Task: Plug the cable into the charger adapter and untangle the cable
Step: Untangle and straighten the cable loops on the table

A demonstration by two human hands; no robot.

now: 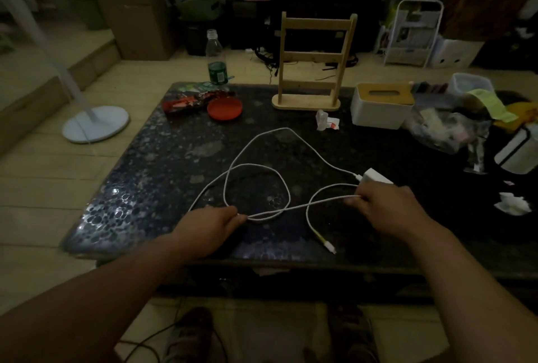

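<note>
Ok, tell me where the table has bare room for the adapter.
Bare: the table left of the cable loops, below the red lid. Crowded: right side, around the tissue box and plastic bag.

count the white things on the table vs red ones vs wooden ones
white: 3, the cable, the charger and the box with a wooden lid
red: 2, the lid and the snack packet
wooden: 1, the rack
total: 6

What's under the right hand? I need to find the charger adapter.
The white charger adapter lies partly under the right hand, cable plugged into its left end. The right hand also pinches the cable. The adapter's near side is hidden.
</note>
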